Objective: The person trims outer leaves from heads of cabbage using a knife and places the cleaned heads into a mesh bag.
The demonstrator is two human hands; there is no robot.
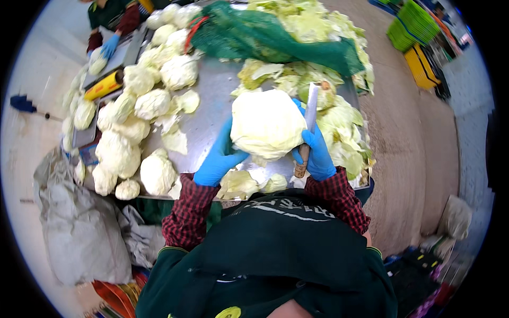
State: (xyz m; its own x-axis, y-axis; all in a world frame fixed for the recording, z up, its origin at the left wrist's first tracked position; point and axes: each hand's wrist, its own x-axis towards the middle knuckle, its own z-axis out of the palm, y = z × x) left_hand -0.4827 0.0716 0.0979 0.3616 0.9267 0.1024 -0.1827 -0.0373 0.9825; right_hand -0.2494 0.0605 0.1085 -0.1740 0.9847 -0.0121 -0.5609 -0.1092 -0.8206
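Note:
A large pale cabbage head (267,123) is held up above the metal table (210,83), between my two blue-gloved hands. My left hand (219,159) supports its lower left side, thumb underneath. On the other side, my right hand (318,153) grips the wooden handle of a knife (311,107) and steadies the cabbage too. The blade points away from me, along the cabbage's right side. Some right-hand fingers are hidden behind the cabbage. Below it, loose cabbage leaves (238,183) lie at the table's near edge.
Several cabbages (118,153) crowd the table's left side. A green mesh bag (254,33) and piled leaves (342,131) cover the back and right. At upper left, a co-worker's gloved hand (110,47) touches a cabbage near a yellow film roll (104,84). A grey sack (79,222) stands left.

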